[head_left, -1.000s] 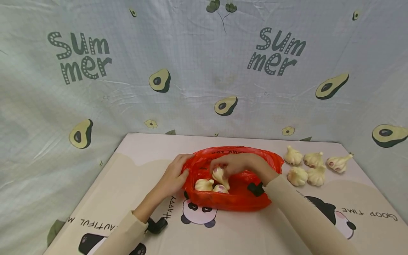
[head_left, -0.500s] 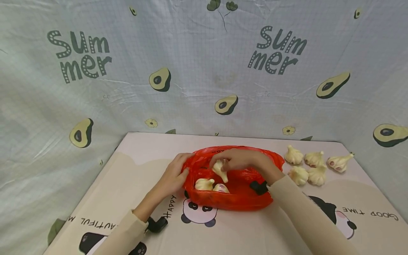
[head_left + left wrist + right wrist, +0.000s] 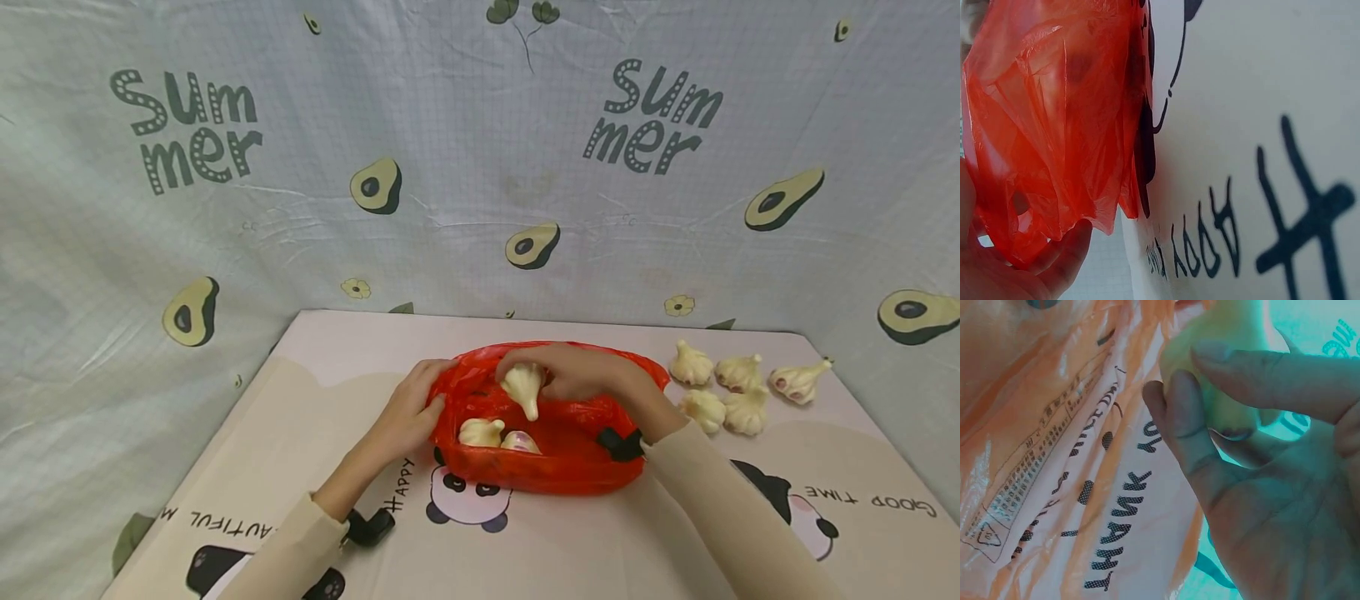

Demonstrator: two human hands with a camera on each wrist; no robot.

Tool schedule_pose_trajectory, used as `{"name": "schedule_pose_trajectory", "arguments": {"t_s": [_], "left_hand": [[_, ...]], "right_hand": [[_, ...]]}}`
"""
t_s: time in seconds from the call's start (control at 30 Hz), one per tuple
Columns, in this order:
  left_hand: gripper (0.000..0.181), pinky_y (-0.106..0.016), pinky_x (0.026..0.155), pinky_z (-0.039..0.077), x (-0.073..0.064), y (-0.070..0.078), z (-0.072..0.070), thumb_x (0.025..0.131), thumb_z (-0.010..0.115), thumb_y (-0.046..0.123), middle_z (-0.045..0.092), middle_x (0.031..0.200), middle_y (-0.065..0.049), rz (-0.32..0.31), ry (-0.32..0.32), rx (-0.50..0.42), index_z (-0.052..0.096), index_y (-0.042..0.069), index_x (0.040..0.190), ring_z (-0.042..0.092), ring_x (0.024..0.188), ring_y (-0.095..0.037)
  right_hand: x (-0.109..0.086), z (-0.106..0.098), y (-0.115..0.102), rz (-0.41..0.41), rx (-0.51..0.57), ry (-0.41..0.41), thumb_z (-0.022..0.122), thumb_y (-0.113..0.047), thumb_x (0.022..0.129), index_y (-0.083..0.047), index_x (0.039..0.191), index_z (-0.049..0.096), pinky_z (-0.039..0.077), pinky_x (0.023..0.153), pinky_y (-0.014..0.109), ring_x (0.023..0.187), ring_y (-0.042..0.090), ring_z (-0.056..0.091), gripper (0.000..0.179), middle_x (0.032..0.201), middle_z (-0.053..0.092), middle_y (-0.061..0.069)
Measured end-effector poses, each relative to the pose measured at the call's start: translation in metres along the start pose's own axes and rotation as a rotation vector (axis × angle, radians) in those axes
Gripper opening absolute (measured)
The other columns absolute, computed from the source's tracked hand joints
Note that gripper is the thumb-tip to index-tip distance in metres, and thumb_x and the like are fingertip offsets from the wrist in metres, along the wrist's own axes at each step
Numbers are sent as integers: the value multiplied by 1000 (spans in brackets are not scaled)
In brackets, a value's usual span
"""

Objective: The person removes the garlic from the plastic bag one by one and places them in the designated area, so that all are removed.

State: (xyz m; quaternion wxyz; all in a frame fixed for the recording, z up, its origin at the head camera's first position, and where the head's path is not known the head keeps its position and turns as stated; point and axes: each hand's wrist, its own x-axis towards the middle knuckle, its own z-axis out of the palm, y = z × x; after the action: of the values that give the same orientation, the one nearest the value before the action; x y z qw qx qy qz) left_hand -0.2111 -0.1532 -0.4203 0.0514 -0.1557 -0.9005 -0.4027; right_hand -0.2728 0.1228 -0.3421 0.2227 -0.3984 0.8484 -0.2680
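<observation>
A red plastic bag (image 3: pixel 577 475) lies on the table with its mouth spread wide. My left hand (image 3: pixel 411 410) grips its left rim, thumb inside the mouth; in the left wrist view the fingers (image 3: pixel 1072 256) curl at the bag's edge. Over the opening, my right hand (image 3: pixel 573 372) holds a garlic bulb (image 3: pixel 522 385), stem pointing down. Thumb and fingers close round that bulb in the right wrist view, beside the bag's printed inner side (image 3: pixel 1129 512). Two more bulbs, one whitish (image 3: pixel 481 432) and one purple-streaked (image 3: pixel 521 442), sit inside the bag near its front edge.
Several garlic bulbs (image 3: pixel 738 375) stand grouped on the table right of the bag. The table cover (image 3: pixel 555 550) has printed pandas and lettering. A pale cloth (image 3: pixel 450 108) with avocado prints hangs behind and at the sides.
My right hand has lifted the garlic bulb up from beside the other two in the bag and shifted slightly right. My left hand has stayed on the rim.
</observation>
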Motion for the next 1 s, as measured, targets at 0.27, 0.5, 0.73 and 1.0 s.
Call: {"name": "schedule_pose_trajectory", "arguments": {"t_s": [0.27, 0.5, 0.73, 1.0], "left_hand": [[51, -55, 107, 53, 1, -2, 1, 98, 53, 3, 53, 148, -13, 22, 15, 4, 52, 10, 149, 54, 137, -34], [52, -55, 108, 53, 1, -1, 1, 98, 53, 2, 53, 148, -13, 12, 4, -14, 51, 11, 150, 54, 137, -34], [52, -54, 107, 54, 1, 0, 1, 99, 52, 3, 52, 149, -13, 9, 2, -6, 51, 11, 150, 53, 138, -34], [50, -55, 110, 51, 0, 0, 2, 100, 53, 5, 51, 151, -12, -7, -2, 0, 51, 11, 149, 52, 140, -34]], "right_hand": [[-10, -2, 1, -40, -32, 76, 66, 1, 93, -31, 135, 61, 53, 80, 29, 100, 20, 56, 53, 114, 62, -2], [-22, -2, 3, -70, -20, 164, 70, 0, 92, -25, 136, 61, 54, 80, 27, 102, 20, 55, 52, 120, 61, 0], [-38, -4, 5, -83, 41, 220, 77, -1, 88, -20, 139, 58, 58, 81, 28, 101, 21, 58, 57, 121, 61, 2], [-51, -5, 3, -30, 78, 281, 80, -6, 88, -20, 139, 58, 60, 77, 26, 93, 20, 62, 58, 114, 63, 4]]}}
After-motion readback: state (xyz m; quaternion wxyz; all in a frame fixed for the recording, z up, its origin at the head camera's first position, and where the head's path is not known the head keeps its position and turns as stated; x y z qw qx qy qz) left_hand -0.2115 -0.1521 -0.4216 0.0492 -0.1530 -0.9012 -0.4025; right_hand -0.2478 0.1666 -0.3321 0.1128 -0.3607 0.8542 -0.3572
